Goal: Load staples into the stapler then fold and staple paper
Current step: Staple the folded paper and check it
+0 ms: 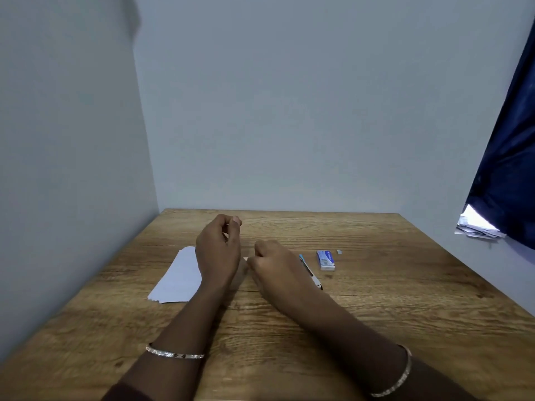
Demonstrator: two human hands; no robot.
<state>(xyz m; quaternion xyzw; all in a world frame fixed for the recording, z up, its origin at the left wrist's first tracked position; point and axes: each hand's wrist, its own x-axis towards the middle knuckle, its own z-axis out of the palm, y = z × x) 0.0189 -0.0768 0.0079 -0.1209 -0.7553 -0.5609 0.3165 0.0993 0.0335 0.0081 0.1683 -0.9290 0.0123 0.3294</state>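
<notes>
A wooden desk [376, 299] fills the lower view, with a dark blue curtain [509, 169] hanging at 2 o'clock. A stack of white paper [179, 276] lies at 9 o'clock from the left hand [218, 250]. This hand is raised, fingers curled toward the thumb; I cannot tell if it pinches anything. The right hand [275, 264] rests curled on the desk with a white scrap at its fingertips, grip unclear. The stapler [312, 274] lies just beside it at 3 o'clock, partly hidden. The staple box [325, 259] sits near the stapler at 1 o'clock, with a small strip [339, 251] just past the box.
</notes>
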